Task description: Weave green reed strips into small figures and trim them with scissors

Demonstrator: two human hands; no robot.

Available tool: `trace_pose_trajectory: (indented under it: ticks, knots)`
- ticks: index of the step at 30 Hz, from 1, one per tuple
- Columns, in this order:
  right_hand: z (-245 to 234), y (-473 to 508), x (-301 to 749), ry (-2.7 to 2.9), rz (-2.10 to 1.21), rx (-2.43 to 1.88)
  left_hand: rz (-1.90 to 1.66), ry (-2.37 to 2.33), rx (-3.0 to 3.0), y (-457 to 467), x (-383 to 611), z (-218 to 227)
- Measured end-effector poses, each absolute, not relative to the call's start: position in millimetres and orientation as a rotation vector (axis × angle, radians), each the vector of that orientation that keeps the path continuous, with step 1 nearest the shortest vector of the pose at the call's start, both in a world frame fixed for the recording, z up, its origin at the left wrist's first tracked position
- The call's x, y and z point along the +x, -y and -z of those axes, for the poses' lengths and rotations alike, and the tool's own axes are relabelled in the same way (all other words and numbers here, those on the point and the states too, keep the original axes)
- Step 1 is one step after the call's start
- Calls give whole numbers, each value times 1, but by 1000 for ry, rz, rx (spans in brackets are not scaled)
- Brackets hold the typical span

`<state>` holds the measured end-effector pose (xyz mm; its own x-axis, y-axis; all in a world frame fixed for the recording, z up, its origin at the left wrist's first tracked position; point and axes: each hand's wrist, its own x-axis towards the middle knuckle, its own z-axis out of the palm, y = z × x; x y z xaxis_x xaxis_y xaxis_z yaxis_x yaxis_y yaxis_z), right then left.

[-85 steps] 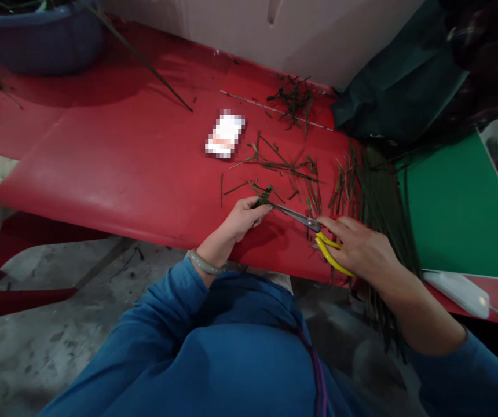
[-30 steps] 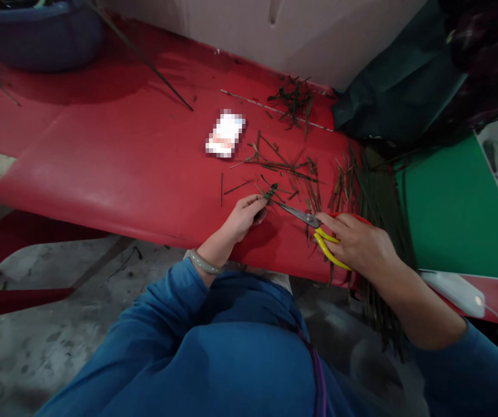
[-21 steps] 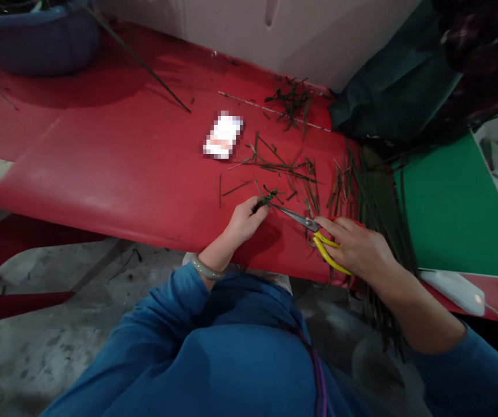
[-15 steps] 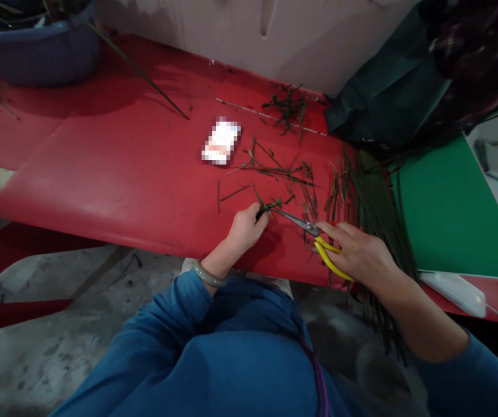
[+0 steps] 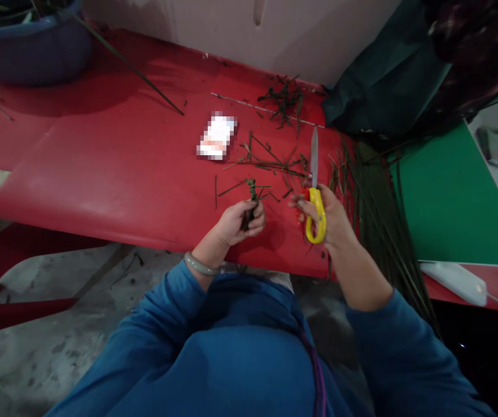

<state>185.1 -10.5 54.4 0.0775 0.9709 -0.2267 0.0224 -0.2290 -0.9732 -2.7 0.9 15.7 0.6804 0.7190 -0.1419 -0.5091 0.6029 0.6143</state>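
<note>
In the middle of the head view, my left hand [image 5: 241, 222] is closed around a small dark-green woven piece of leaf strips [image 5: 252, 188], its knotted top poking up above the thumb. To the right, my right hand [image 5: 333, 215] holds scissors [image 5: 315, 174] with yellow and red handles. Their blades look shut and point away from me, apart from the woven piece. Short cut leaf strips [image 5: 270, 165] lie scattered on the red table just beyond both hands.
A tangled pile of leaf scraps [image 5: 284, 99] lies near the wall, beside a blurred-out phone [image 5: 218, 136]. Long green leaves [image 5: 379, 214] drape over the table edge at right, by a green board [image 5: 461, 202]. A blue basin [image 5: 32, 52] stands far left.
The scissors have come away from the woven piece and swung to point upward, their blades together. My left hand has turned the woven piece upright.
</note>
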Motion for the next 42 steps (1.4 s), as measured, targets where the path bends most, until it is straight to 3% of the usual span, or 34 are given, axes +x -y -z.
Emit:
trace_pose_trajectory:
  ticks: [6,15,25,42]
  knots:
    - [-45,-7,138,1012,-1450,-1302,-629,-321,485,1,-7,-16]
    - [-40,-11,129,1134,-1338,-1359,-552,-346,518,2,-8,-17]
    - [-46,-4,121,1213,-1001,-1468,-1013,-665,816,0,6,-5]
    - [-35,1,138,1396,-1030,-1525,-1138,-836,713,-3,5,-3]
